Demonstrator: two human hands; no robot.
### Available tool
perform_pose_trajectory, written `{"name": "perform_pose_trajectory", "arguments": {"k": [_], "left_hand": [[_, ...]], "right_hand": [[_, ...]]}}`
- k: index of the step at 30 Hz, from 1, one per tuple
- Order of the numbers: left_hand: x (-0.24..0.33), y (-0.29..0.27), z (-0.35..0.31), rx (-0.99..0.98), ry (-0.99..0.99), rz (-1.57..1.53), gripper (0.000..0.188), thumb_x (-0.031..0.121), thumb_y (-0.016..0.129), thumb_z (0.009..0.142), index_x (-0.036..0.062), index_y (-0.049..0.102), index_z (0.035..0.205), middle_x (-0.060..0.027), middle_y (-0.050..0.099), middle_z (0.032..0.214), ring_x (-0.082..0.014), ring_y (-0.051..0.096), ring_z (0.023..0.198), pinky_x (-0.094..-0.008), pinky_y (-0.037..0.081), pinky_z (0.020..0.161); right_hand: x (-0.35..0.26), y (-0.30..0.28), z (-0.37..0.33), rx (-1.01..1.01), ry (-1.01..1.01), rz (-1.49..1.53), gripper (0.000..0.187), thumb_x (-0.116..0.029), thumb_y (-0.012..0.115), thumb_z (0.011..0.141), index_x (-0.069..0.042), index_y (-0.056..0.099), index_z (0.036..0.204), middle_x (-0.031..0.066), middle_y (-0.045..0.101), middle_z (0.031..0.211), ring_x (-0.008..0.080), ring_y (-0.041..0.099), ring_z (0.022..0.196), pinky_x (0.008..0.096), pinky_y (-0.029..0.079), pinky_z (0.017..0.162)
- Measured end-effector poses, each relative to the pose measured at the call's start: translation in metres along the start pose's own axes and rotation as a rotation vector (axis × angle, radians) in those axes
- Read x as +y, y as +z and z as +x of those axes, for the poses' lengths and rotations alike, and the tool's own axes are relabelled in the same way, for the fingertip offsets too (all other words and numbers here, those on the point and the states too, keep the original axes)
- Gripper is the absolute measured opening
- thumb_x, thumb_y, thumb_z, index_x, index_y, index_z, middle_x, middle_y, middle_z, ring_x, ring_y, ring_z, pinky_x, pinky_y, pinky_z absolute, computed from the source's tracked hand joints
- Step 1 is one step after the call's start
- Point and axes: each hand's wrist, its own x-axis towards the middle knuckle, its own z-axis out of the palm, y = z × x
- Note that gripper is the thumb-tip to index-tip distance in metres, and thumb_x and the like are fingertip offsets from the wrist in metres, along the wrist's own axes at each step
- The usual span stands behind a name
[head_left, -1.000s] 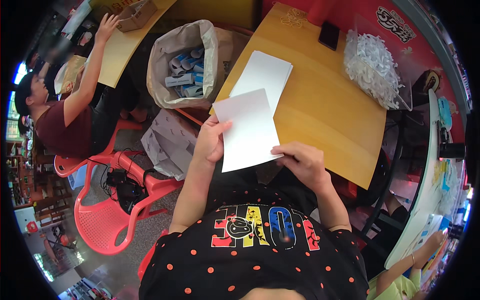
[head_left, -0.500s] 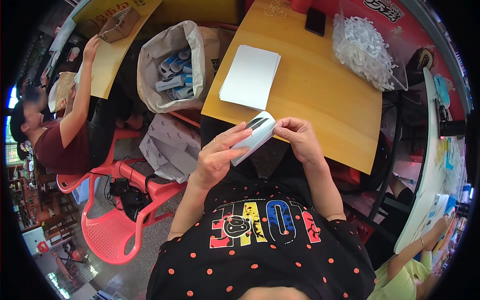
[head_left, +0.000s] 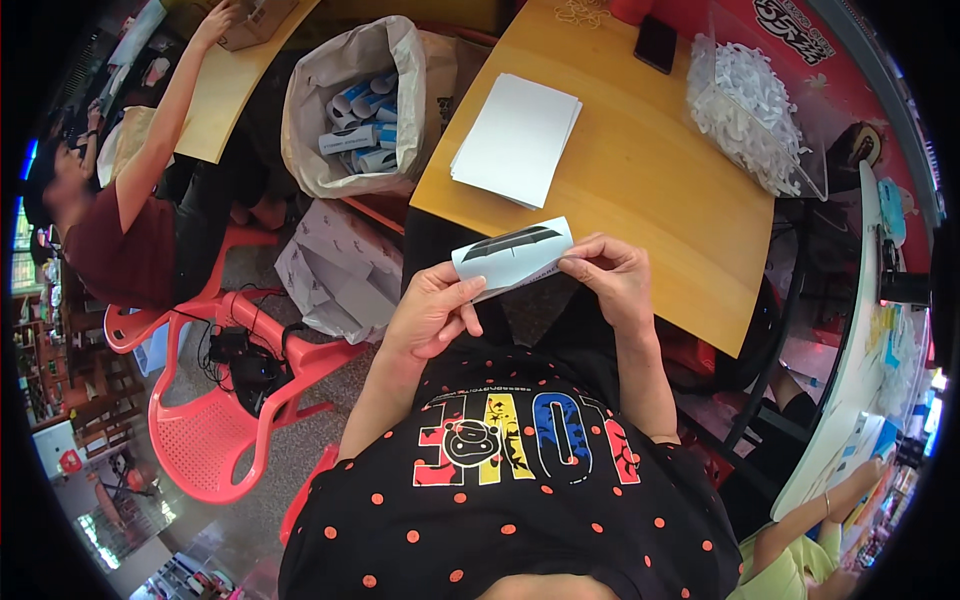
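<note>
Between my two hands is a curled white card point(head_left: 518, 252) printed with a dark umbrella, bent into a loose roll in front of the table's near edge. My left hand point(head_left: 437, 305) grips its left end, thumb on the front and some fingers curled below. At the right end, the thumb and forefinger of my right hand point(head_left: 612, 275) pinch its edge. Just beyond, a stack of white sheets point(head_left: 517, 140) lies on the yellow table point(head_left: 650, 190).
Left of the table stands a whitish sack point(head_left: 305, 120) holding several printed rolls point(head_left: 360, 138). A clear bin of white strips point(head_left: 748, 115) and a dark phone point(head_left: 656, 45) are at the far right. A red chair point(head_left: 205, 440) and a seated person point(head_left: 120, 240) are at left.
The card has turned from a steep slant to nearly level, and its umbrella print now faces up. My left hand has shifted to its left end. The person at left reaches farther up.
</note>
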Motion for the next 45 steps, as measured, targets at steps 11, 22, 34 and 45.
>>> {"name": "perform_pose_trajectory", "arguments": {"k": [11,22,34,45], "left_hand": [[-0.005,0.021,0.001,-0.030,0.172,-0.040,0.029,0.000,0.056,0.088,-0.0089,0.058,0.115,-0.0198,0.065,0.104,-0.0284,0.068,0.089,-0.0326,0.057,0.079],[-0.019,0.020,0.005,0.129,0.313,0.276,0.024,0.009,0.060,0.091,-0.0053,0.063,0.110,-0.0150,0.068,0.097,-0.0218,0.069,0.081,-0.0266,0.058,0.068],[-0.022,0.012,0.009,0.081,0.221,0.114,0.023,0.009,0.058,0.092,-0.0070,0.061,0.109,-0.0176,0.067,0.096,-0.0243,0.070,0.071,-0.0236,0.057,0.051],[-0.025,0.009,0.013,0.113,0.243,0.029,0.017,0.007,0.060,0.090,-0.0061,0.064,0.101,-0.0167,0.068,0.092,-0.0220,0.070,0.080,-0.0276,0.059,0.069]], "right_hand": [[0.016,-0.004,0.001,0.108,0.158,0.137,0.015,0.000,0.073,0.077,0.001,0.065,0.090,0.0056,0.067,0.078,0.0084,0.061,0.068,0.0190,0.048,0.067],[0.019,-0.003,0.003,0.035,0.190,0.177,0.009,-0.001,0.073,0.077,0.001,0.067,0.083,0.0044,0.067,0.075,0.0068,0.058,0.066,0.0194,0.044,0.062],[0.025,-0.006,0.006,-0.009,0.209,0.245,0.009,-0.001,0.073,0.077,-0.001,0.065,0.080,0.0028,0.065,0.075,0.0068,0.057,0.067,0.0200,0.045,0.064],[0.030,-0.005,0.002,-0.002,0.235,0.240,0.009,-0.002,0.073,0.078,-0.002,0.065,0.081,-0.0006,0.063,0.074,0.0043,0.054,0.065,0.0178,0.042,0.063]]}}
